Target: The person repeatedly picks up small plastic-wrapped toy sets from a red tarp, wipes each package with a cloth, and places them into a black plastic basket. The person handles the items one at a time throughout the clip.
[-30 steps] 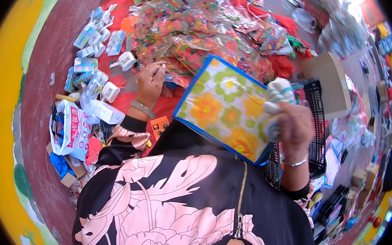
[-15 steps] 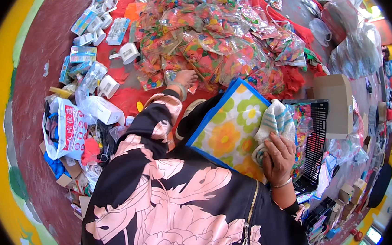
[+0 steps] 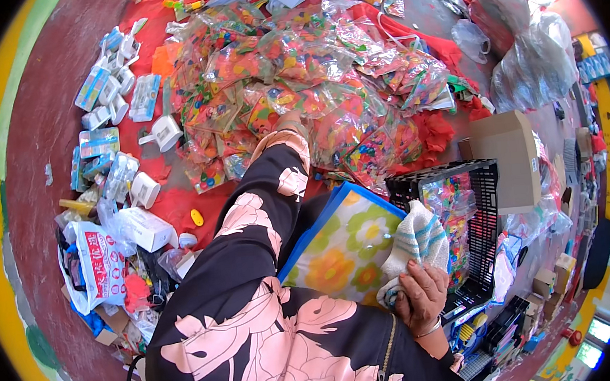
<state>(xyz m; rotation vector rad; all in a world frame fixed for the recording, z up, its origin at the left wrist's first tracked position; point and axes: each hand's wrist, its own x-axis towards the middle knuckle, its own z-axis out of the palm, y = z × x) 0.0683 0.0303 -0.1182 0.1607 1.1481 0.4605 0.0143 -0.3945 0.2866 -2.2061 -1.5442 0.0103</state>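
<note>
My left arm, in a black sleeve with pink flowers, stretches forward into a big heap of clear plastic packets (image 3: 286, 54) with colourful contents. Only a little of my left hand (image 3: 290, 121) shows at the heap's near side; its fingers are hidden among the packets. At the right, my right hand (image 3: 423, 298) is closed on a white towel (image 3: 418, 242) with teal stripes. Under the towel lies a flower-patterned mat (image 3: 339, 249) with a blue border, across my lap. A black plastic crate (image 3: 488, 225) holding similar packets stands just beyond my right hand.
White plastic scoops and boxed items (image 3: 101, 143) lie along the left. Nearer sits a white printed carrier bag (image 3: 99, 263) among mixed goods. An open cardboard box (image 3: 506, 162) stands behind the crate, with a filled clear bag (image 3: 533, 62) farther right. A red cloth (image 3: 176, 212) covers the floor.
My left arm has reached farther forward, and the hand has gone in among the packets. The view has shifted a little. My right hand still grips the towel.
</note>
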